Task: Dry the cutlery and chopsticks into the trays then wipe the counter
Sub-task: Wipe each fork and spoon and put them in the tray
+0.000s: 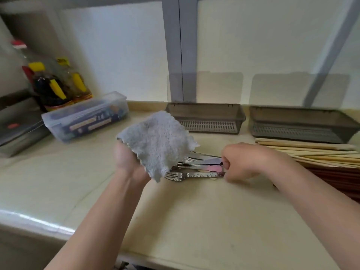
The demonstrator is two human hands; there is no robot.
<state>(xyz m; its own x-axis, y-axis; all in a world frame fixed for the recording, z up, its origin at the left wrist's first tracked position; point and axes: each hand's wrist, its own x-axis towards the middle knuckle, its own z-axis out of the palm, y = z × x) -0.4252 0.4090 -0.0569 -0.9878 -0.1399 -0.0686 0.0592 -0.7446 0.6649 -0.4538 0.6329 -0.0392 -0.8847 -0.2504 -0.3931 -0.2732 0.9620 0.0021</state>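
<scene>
Step in hand: cutlery drying, first part of the task. A piece is being picked from the pile for wiping.

- Left hand (128,162): being held raised above the bench (194,221), fingers closed on a grey cloth (157,143), which is being draped over the hand and spread toward the pile.
- Right hand (243,160): being held low at the handle ends of the cutlery (198,162), fingers curled, the handle end of a fork (187,175) being pinched as far as can be seen.
- Cutlery is lying in a loose pile on the bench between the two hands; water drops are showing on the fork.
- Chopsticks (311,151) are lying in a heap at the right, just in front of the right tray (292,114). The left tray (206,112) is standing beside it at the back. No cutlery is being seen in either.

Next move, judged: the fork is to be lifted clear of the pile without the others being dragged along, brought into the cloth, wiped along its length, then laid in a tray. Counter wiping is not yet begun.

Hard to make out:
- Right fingertips are being hidden under the hand, so the exact grip is uncertain.
- Tips of the pile are being covered by the cloth; the piece count cannot be told.
- Chopsticks are being cut off at the right edge.
- Bottles (54,86) and a clear box (85,117) at the left are being blurred.
</scene>
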